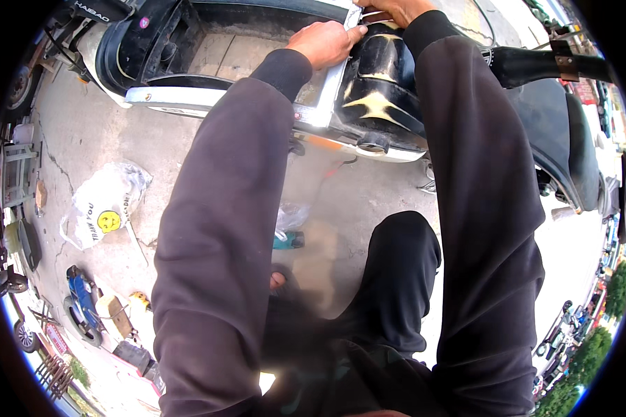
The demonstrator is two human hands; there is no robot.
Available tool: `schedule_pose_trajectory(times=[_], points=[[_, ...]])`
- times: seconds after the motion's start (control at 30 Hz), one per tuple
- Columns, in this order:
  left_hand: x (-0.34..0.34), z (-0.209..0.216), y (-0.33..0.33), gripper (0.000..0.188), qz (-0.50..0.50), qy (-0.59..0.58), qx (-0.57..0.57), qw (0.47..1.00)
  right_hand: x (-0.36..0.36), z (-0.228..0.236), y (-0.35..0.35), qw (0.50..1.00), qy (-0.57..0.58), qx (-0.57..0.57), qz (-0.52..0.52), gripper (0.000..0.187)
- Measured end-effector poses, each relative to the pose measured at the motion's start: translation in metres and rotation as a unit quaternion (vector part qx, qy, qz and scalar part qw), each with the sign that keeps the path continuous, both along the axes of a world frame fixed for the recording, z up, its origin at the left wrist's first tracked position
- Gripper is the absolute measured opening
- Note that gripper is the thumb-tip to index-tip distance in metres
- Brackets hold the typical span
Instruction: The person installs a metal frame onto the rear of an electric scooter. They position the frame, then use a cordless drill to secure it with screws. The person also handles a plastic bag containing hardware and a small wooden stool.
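Stretched forward to the upper middle, my left hand [323, 43] lies curled against the white edge strip [332, 94] of a scooter-like vehicle body. Its fingers are bent and the fingertips reach the strip's far end; whatever they pinch is hidden. Just right of it, at the top rim of the picture, is my right hand [395, 10], partly cut off, with fingers drawn together close to the left fingertips. What it holds cannot be made out. Beneath both hands sits a black moulded panel [379, 87] with worn, pale yellowish patches.
Left of the strip is an open footwell [238, 52] with a dusty floor. A black seat [549, 128] lies to the right. On the concrete are a white plastic bag [111, 198], a teal tool [290, 240] and a blue wheeled object [82, 299]. My knee [405, 254] is bent below.
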State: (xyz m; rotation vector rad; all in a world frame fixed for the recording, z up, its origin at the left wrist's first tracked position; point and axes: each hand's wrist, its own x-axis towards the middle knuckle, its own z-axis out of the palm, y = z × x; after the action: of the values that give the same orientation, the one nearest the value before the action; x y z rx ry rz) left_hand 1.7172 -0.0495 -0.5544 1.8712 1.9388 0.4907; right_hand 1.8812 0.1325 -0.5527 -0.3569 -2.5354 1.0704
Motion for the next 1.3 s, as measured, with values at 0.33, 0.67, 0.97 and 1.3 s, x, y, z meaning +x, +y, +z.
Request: schedule_pose_trajectory(times=[0.33, 0.67, 0.97, 1.3], points=[[-0.016, 0.050, -0.098, 0.065, -0.163, -0.077, -0.165, 0.970, -0.003, -0.031, 0.027, 0.899, -0.040, 0.434, -0.041, 0.028], [0.001, 0.063, -0.127, 0.073, -0.150, -0.085, -0.074, 0.982, 0.006, 0.012, -0.032, 0.987, 0.017, 0.024, -0.159, 0.018], [-0.013, 0.046, -0.125, 0.061, -0.159, -0.056, -0.083, 0.982, -0.003, 0.002, -0.011, 0.985, 0.000, 0.024, -0.173, 0.017], [-0.027, 0.045, -0.107, 0.058, -0.145, -0.245, -0.205, 0.937, -0.008, -0.051, 0.027, 0.984, 0.003, 0.161, -0.076, 0.028]])
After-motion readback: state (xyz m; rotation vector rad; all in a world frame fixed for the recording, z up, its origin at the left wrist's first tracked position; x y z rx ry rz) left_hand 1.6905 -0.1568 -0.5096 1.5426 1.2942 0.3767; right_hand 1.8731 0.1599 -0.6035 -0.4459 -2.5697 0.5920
